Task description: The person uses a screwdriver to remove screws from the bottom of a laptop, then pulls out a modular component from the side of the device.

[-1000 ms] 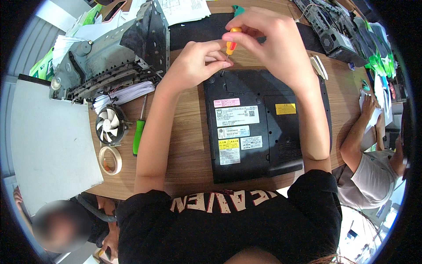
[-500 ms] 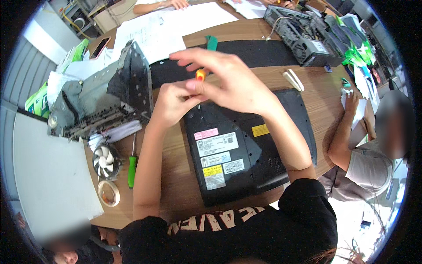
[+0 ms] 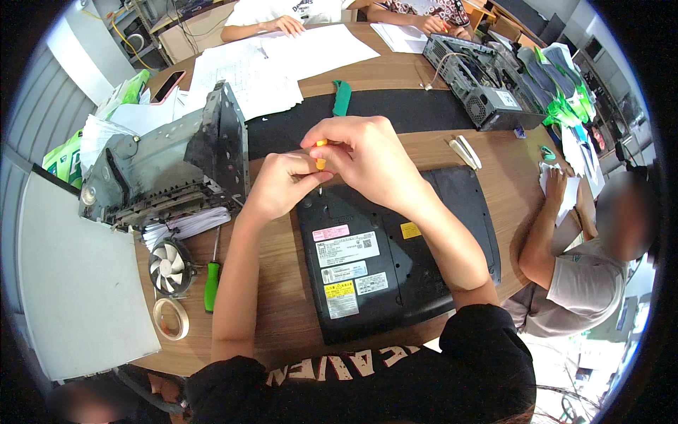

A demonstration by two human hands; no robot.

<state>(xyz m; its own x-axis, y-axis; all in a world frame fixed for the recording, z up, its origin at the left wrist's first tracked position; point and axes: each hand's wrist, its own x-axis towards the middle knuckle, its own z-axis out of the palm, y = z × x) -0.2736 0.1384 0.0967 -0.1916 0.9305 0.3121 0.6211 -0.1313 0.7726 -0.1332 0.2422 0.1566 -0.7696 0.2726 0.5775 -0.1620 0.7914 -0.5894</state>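
My right hand (image 3: 371, 162) pinches the handle of a small yellow screwdriver (image 3: 320, 163) above the upper-left corner of an upturned black laptop (image 3: 399, 275). My left hand (image 3: 279, 184) has its fingers closed around the lower part of that screwdriver, just under the right fingers; its shaft points down toward a screw hole, and whether the tip sits in it I cannot tell. Labels cover part of the laptop's underside. Left of my forearm lie a green-handled screwdriver (image 3: 211, 286), a cooling fan (image 3: 169, 265) and a tape roll (image 3: 171, 318).
A metal chassis (image 3: 162, 169) stands left, an opened computer case (image 3: 487, 85) back right. Papers (image 3: 247, 74), a green tool (image 3: 341, 99) and two pale tools (image 3: 466, 152) lie beyond. A white board (image 3: 85, 290) is at left. Co-workers (image 3: 579, 283) sit around the table.
The view has tilted, showing more of the far table and people. My right fingers, stretched out over the screwdriver half a second ago, have curled back onto its handle; my left hand stays beside it.
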